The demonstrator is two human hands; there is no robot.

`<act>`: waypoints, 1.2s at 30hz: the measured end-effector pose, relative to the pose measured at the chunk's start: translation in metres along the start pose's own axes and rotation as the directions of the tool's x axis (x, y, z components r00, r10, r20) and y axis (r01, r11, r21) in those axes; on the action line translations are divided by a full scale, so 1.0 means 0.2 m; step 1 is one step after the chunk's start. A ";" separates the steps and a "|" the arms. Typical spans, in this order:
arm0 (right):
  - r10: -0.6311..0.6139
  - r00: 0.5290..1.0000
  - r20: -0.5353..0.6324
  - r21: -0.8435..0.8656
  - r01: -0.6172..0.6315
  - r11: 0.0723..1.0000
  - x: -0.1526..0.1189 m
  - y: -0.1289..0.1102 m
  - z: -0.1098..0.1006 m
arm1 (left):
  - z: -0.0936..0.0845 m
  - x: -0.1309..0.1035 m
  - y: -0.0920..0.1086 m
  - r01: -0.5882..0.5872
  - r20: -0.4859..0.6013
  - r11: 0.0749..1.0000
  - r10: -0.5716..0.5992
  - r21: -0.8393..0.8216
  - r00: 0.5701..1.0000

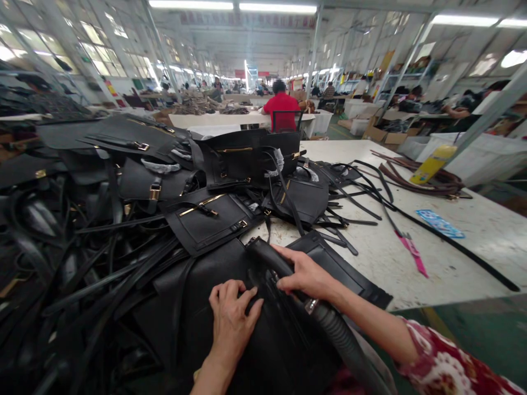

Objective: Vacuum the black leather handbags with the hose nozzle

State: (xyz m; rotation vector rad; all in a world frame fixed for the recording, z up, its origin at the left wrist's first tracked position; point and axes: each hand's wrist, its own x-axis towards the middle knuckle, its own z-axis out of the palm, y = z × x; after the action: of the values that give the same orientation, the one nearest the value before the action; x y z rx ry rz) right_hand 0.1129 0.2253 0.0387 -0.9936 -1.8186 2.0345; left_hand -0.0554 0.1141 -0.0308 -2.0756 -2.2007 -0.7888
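My right hand (307,274) is wrapped around a black hose nozzle (269,255), its tip pointing up and to the left. A ribbed black hose (343,334) runs from the nozzle toward the bottom edge, with a metal clamp at the joint. Below the nozzle lies a black leather bag panel (197,291). On that leather rests my left hand (233,312), fingers bent and a little apart, with nothing visible in them. Just beyond is a black bag piece (214,219) with a gold zip and buckle. Another black panel (346,269) lies under my right forearm.
Black bag parts and straps (82,241) pile up on the left. On the white table (411,263) are a yellow bottle (434,164), brown straps (395,170), a pink-handled tool (413,255) and a blue patterned card (439,223). A person in red (282,107) sits farther back.
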 end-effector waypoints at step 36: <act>0.222 0.975 -0.002 -0.089 -0.221 0.971 -0.73 0.15 -0.01 | 0.07 -0.01 -0.03 0.018 0.006 1.000 -0.018 0.017 1.000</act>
State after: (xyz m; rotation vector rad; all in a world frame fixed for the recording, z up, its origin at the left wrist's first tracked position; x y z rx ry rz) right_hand 0.2292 0.1346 0.0576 -1.2676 -1.8912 2.0986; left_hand -0.0560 0.1173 -0.0455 -2.0568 -2.2240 -0.7638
